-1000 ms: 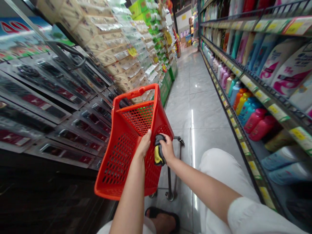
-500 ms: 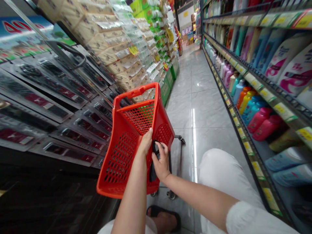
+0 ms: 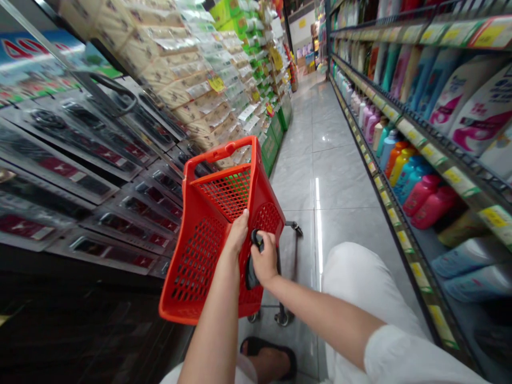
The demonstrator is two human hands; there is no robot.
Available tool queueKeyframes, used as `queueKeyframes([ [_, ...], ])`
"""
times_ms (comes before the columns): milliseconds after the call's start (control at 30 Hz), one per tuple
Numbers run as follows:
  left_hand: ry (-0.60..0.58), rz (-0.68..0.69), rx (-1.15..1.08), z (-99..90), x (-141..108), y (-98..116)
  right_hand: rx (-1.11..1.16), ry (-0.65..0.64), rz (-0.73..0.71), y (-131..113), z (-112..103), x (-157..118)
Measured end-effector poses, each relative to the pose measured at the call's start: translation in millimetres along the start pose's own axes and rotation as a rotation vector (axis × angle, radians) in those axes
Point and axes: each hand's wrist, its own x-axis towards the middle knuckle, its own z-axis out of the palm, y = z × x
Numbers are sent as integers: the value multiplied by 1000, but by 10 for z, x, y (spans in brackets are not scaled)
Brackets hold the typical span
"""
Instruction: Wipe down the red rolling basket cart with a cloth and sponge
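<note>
A red plastic shopping cart (image 3: 267,184) with latticed walls stands tilted in my view, left of the aisle. My left hand (image 3: 239,232) is closed over the cart's near side edge, thumb upward, its other fingers mostly hidden. Close beside it, my right hand (image 3: 264,261) curls its fingers on a black looped object (image 3: 251,276) against the cart's outer side. What kind of object it is I cannot make out. Below the cart show small wheels (image 3: 282,318) on a dark frame. No goods are visible in the cart's basket.
Shelves with shampoo-like bottles (image 3: 428,197) and price tags line the right. Packaged goods hang on a rack (image 3: 120,205) at left, with stacked tissue packs (image 3: 172,69) beyond. A grey tiled floor (image 3: 336,176) runs between. My white-clothed knee (image 3: 352,272) is at lower right.
My right hand and the black object have shifted slightly, and more of the black object shows beneath the fingers. The view has moved a little; the left hand stays on the cart.
</note>
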Motion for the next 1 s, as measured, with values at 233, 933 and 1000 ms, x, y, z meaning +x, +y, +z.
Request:
queueKeyframes([
  [233, -10, -9, 4, -21, -33, 54, -38, -39, 165, 537, -176, -57],
  [933, -10, -9, -95, 88, -13, 5, 360, 275, 393, 543, 135, 186],
  [1000, -3, -8, -108, 100, -17, -3, 284, 282, 408, 547, 77, 341],
])
